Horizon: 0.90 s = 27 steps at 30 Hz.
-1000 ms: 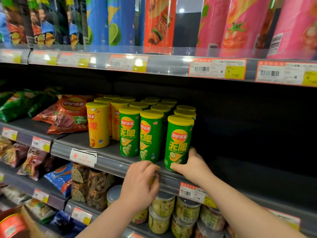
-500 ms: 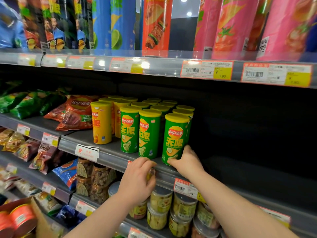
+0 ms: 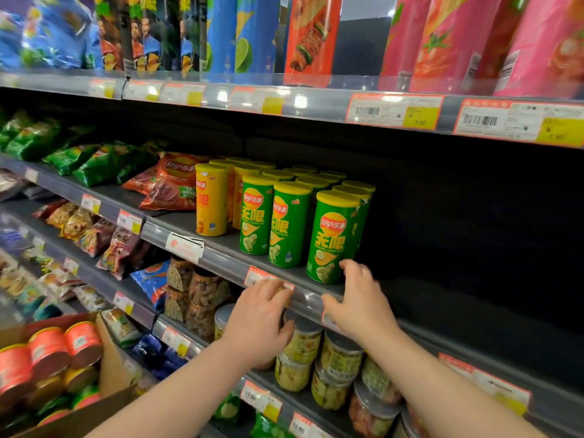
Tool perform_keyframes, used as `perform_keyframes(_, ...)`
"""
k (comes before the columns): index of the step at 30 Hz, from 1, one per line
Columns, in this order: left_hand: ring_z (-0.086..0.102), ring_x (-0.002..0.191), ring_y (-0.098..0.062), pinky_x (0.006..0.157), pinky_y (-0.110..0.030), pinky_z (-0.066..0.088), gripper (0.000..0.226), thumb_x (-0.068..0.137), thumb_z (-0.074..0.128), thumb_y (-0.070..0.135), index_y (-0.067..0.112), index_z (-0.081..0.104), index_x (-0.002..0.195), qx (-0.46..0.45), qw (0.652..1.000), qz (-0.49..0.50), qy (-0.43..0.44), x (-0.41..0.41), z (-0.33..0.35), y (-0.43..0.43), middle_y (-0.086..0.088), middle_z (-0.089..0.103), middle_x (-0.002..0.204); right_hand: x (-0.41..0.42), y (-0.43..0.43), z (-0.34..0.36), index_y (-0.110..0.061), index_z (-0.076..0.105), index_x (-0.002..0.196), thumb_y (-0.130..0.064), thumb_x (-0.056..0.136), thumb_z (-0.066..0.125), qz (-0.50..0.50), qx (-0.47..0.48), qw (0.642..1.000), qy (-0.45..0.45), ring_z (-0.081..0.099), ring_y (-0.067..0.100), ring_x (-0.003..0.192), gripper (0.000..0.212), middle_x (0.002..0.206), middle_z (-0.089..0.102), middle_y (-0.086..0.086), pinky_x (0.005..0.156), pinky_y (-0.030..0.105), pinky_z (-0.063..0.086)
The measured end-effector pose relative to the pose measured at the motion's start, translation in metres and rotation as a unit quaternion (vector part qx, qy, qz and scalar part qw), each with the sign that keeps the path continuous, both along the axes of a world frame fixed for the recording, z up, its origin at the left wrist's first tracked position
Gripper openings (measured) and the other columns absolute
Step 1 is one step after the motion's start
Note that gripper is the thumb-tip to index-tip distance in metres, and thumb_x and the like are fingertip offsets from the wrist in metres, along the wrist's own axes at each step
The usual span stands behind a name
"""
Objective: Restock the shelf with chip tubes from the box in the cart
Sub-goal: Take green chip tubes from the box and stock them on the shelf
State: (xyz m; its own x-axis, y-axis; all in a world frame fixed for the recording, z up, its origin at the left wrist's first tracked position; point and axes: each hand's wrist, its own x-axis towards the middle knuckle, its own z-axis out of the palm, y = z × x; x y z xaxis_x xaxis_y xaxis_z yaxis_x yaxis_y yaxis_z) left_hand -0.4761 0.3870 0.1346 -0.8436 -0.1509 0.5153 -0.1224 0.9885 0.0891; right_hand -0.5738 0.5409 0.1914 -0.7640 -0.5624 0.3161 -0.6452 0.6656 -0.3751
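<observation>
Loosened, the right grip (image 3: 360,298) touches fingertips to the base of the front green cardboard chip tube with a yellow lid (image 3: 331,238), probably squaring it on the dark grey metal shelf (image 3: 186,227). The left grip (image 3: 262,320) curls over the clear plastic price rail (image 3: 309,300); I cannot tell whether it pinches anything. Red-lidded tubes (image 3: 47,355) wait in the brown cardboard box (image 3: 109,358).

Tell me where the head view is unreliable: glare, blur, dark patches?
Head view: glare spots bleach tags on the clear plastic top-shelf price rail; the right hand is motion-blurred; the left hand, curled on the grey middle-shelf rail, is sharper; the front green cylindrical chip tube with yellow lid reads crisply; the bay right of it is deep shadow; blue bags top left are smeared.
</observation>
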Motion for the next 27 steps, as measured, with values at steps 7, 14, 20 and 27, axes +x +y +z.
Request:
perform_keyframes(7,0.064,0.073,-0.022,0.060,-0.032,0.054,0.044,0.069,0.045,0.048,0.017,0.068,0.091,0.011,0.996,0.026,-0.079,0.023,-0.040,0.011,0.001,0.065,0.087,0.043,0.006,-0.046,-0.026,0.065,0.077,-0.038,0.063,0.050,0.177,0.109,0.961,0.182,0.064,0.020,0.077,0.023,0.083,0.062,-0.006,0.065,0.034,0.054)
perform_keyframes(14,0.052,0.106,-0.024,0.083,-0.034,0.043,0.042,0.086,0.045,0.044,0.015,0.053,0.116,0.046,0.970,0.113,-0.210,0.067,-0.075,0.016,-0.002,0.053,0.114,0.056,-0.006,-0.093,-0.023,0.045,0.128,-0.038,0.091,0.046,0.240,0.262,0.932,0.068,0.039,0.025,0.124,0.041,0.130,0.045,0.000,0.102,0.038,0.030)
perform_keyframes(20,0.050,0.113,-0.028,0.089,-0.038,0.045,0.051,0.084,0.043,0.044,0.015,0.047,0.127,0.094,0.932,0.181,-0.300,0.111,-0.096,0.009,-0.006,0.051,0.119,0.079,-0.026,-0.122,-0.024,0.042,0.133,-0.040,0.090,0.049,0.275,0.308,0.911,0.013,0.041,0.027,0.126,0.047,0.134,0.047,0.001,0.104,0.038,0.032)
perform_keyframes(27,0.050,0.114,-0.029,0.090,-0.038,0.045,0.046,0.086,0.049,0.045,0.019,0.046,0.125,0.123,0.907,0.242,-0.323,0.167,-0.110,-0.007,-0.006,0.050,0.120,0.115,-0.059,-0.134,-0.022,0.044,0.131,-0.042,0.090,0.048,0.302,0.351,0.886,-0.020,0.042,0.029,0.126,0.046,0.133,0.048,0.004,0.102,0.039,0.034)
